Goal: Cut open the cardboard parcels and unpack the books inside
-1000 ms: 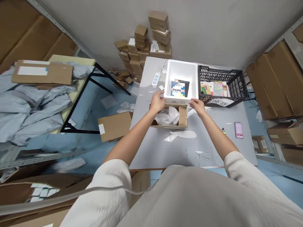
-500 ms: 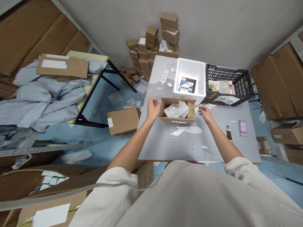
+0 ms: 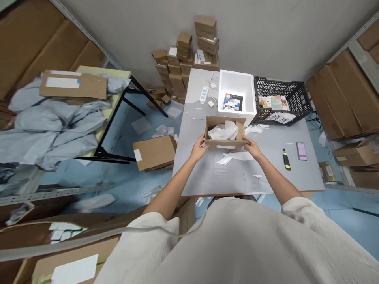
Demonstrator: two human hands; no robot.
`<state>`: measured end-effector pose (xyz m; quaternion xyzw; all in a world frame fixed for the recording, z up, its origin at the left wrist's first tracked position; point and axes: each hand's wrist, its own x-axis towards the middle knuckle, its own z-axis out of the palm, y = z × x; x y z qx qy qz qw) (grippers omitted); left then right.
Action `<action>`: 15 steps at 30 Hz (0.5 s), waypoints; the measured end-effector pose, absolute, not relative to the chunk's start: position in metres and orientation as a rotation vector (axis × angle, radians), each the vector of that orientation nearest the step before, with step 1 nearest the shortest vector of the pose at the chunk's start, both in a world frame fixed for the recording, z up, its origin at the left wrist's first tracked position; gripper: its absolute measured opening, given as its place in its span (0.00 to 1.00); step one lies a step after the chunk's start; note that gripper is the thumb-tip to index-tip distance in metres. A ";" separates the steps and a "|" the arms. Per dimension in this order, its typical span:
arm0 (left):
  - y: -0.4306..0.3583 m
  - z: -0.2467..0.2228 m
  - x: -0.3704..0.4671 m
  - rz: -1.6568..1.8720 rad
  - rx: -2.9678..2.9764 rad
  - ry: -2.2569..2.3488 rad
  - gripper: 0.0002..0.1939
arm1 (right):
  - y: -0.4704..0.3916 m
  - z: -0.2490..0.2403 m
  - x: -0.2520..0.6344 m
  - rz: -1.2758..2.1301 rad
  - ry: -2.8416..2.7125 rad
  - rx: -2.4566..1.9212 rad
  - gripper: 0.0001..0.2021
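Cardboard box point(image 3: 225, 143): left hand point(image 3: 199, 150) and right hand point(image 3: 252, 148) grip opposite ends, likely for balance.
White wrapping point(image 3: 223, 131): inside, likely padding.

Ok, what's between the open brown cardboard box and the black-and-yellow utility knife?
Your right hand, touching the box's right end, then bare grey tabletop up to the knife, in the head view.

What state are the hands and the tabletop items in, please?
Cardboard box, open, crumpled white wrap inside
Left hand, gripping cardboard box
Right hand, gripping cardboard box
White bin, open, book inside
Black crate, open, printed items inside
Utility knife, lying flat, blade unclear
Phone, face up, screen lit
Power strip, on/off unclear
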<state>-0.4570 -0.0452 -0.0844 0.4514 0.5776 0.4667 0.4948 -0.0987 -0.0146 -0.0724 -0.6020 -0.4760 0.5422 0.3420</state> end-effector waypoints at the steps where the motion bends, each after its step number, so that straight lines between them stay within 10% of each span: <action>1: -0.046 -0.085 -0.454 1.111 1.102 1.416 0.36 | -0.016 -0.073 -0.101 1.387 -1.243 -1.588 0.37; 15: -0.069 -0.065 -0.440 1.056 1.102 1.599 0.13 | -0.045 -0.045 -0.101 1.254 -1.306 -1.531 0.22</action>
